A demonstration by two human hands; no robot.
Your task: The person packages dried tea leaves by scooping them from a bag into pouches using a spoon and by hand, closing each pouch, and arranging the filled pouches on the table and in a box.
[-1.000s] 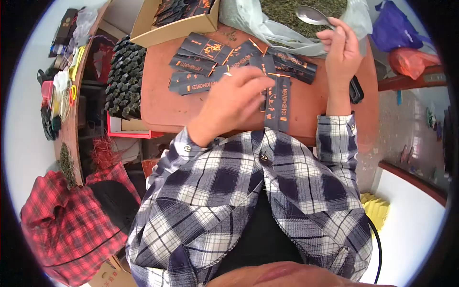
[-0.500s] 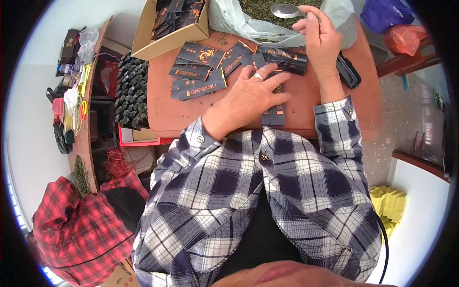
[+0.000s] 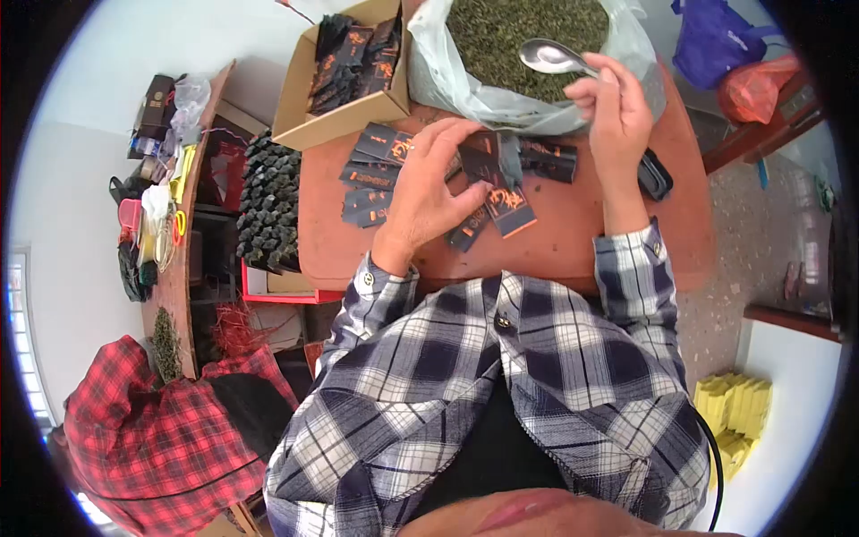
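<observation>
My left hand [image 3: 428, 192] is over the middle of the table, thumb and fingers apart around one of the black packets [image 3: 508, 204] with orange print. Whether it grips that packet is hard to tell. More black packets [image 3: 369, 174] lie fanned out to its left, and others [image 3: 548, 159] to its right. Pinched in my right hand [image 3: 616, 103] is the handle of a metal spoon [image 3: 548, 56]. The spoon's bowl is above dried leaves [image 3: 501, 27] in a large clear plastic bag [image 3: 438, 67].
A cardboard box [image 3: 300, 125] of black packets stands at the table's back left. A black case [image 3: 655, 176] lies near my right wrist. Dark bundled pieces [image 3: 268, 201] are left of the table [image 3: 358, 259]. Purple [image 3: 716, 40] and red bags [image 3: 756, 89] hang at the right.
My left hand has moved off the packets it covered, its thumb and fingers now spread wider. A packet there is turned at an angle. The camera view has shifted, and the spoon stays in my right hand.
</observation>
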